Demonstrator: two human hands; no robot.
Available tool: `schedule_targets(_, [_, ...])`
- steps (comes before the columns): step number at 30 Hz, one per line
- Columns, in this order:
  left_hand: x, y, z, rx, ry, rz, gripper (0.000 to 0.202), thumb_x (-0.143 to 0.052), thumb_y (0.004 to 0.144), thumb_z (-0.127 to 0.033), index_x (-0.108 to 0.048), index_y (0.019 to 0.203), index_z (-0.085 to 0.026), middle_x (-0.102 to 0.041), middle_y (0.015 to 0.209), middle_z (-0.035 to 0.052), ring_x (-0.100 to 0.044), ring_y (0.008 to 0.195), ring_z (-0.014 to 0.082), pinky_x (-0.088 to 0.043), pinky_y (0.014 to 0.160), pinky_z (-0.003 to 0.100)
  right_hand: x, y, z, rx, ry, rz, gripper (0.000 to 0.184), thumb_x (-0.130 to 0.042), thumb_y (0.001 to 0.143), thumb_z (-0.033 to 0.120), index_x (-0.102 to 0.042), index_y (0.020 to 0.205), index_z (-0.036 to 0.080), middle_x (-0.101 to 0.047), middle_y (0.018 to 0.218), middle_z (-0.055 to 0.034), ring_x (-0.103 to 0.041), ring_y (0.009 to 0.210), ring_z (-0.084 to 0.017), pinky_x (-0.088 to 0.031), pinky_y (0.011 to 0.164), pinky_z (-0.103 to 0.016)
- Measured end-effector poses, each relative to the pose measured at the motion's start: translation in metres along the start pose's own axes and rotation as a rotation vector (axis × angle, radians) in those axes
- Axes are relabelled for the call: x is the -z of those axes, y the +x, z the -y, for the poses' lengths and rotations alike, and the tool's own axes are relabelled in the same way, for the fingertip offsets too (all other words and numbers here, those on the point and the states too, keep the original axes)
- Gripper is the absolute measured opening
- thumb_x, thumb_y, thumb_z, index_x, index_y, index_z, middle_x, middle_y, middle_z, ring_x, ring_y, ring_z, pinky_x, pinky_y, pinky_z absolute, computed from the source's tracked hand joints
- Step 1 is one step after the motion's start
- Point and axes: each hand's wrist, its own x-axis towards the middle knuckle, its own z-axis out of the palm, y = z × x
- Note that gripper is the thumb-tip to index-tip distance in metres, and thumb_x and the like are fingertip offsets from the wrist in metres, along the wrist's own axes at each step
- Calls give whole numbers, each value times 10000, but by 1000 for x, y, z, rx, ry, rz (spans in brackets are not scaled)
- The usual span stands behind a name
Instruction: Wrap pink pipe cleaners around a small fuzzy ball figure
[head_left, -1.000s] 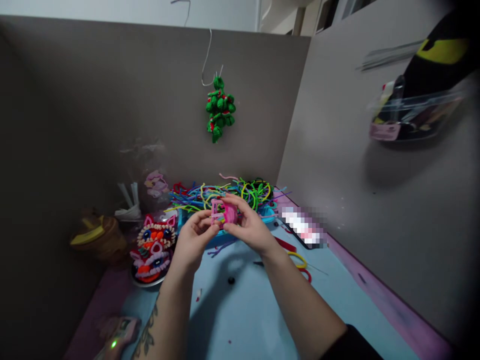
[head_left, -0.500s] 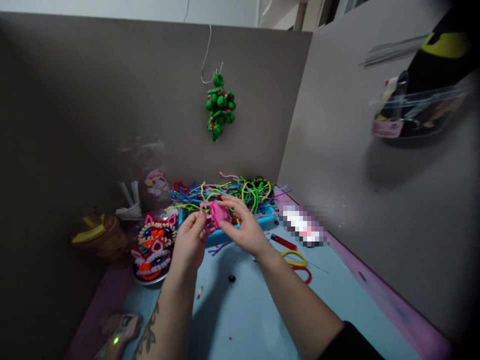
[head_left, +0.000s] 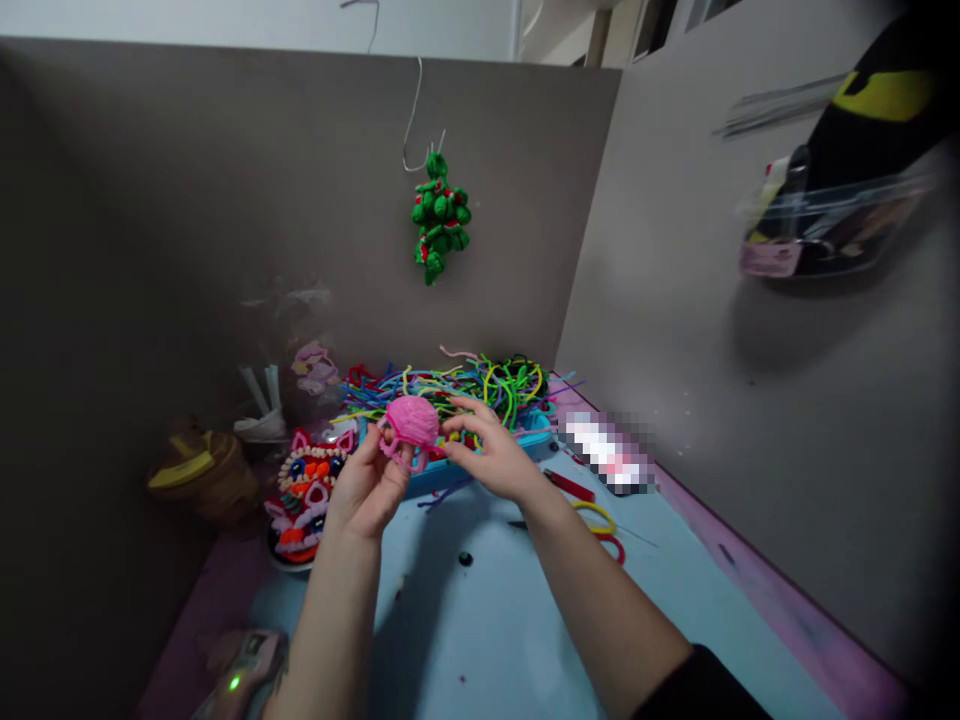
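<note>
Held up above the table is a pink fuzzy pipe-cleaner piece [head_left: 412, 420], with a rounded, closely wound dome and open loops along its lower edge. My left hand [head_left: 367, 490] grips it from below and the left, its fingers partly hidden behind the loops. From the right, my right hand [head_left: 491, 452] reaches the piece's lower right edge, thumb and index finger at a short pink end there; the other fingers are raised and loosely bent. Just behind both hands stands a blue tray [head_left: 534, 436] heaped with many-coloured pipe cleaners [head_left: 450, 382].
Scissors [head_left: 596, 520] with yellow and red handles and a red-handled tool [head_left: 570, 486] lie at right, near a blurred-out object [head_left: 607, 452]. Animal-faced pipe-cleaner pieces [head_left: 307, 500] fill a dish at left. A pink glue gun [head_left: 244, 665] sits front left. A green ornament [head_left: 440, 215] hangs above.
The pink piece has turned so its rounded dome faces up, and it has shifted slightly left. My left hand has rolled palm-up beneath it; my right hand has moved off the dome to the edge.
</note>
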Motion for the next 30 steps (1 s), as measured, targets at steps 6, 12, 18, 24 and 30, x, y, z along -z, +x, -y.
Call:
schedule_targets(6, [-4,1,3,104,-96,-86,279,-345,1004,-186,-604,915,-133,-651,660,28,-676,651,110,-586,650,213,-5,-2,7,47,-6,2,81,-690,808,296,-705,831,220,-518,1363,-109,-439,1344,-257,-335,1107,-484])
schedule_targets(12, [2,6,9,164,50,-48,316,-333,1004,-267,-598,933,-108,-665,778,95,-681,706,148,-583,677,274,-9,1,6,-32,76,-189,120,-662,780,245,-677,671,197,-597,1193,-97,-557,1199,-241,-396,1042,-430])
schedule_targets(18, [8,0,24,-377,555,7,176,-693,784,-209,-593,922,-162,-616,754,-7,-612,650,103,-482,612,208,-6,3,3,-35,13,-353,164,-621,775,217,-640,612,204,-621,1010,-72,-582,1115,-239,-440,970,-404])
schedule_targets(24, [10,-14,39,-827,1172,163,393,-721,756,-280,-619,1126,-197,-709,881,53,-658,796,187,-490,705,285,-10,-2,9,142,-261,-417,168,-597,810,175,-673,668,225,-602,1073,-74,-533,1151,-242,-412,1022,-440])
schedule_targets(30, [15,-10,43,-830,1186,154,601,-739,731,-215,-560,1305,-213,-720,970,87,-681,902,229,-499,762,301,-15,-7,14,238,-341,-390,155,-581,855,202,-705,764,223,-602,1138,-89,-528,1142,-238,-415,1041,-439])
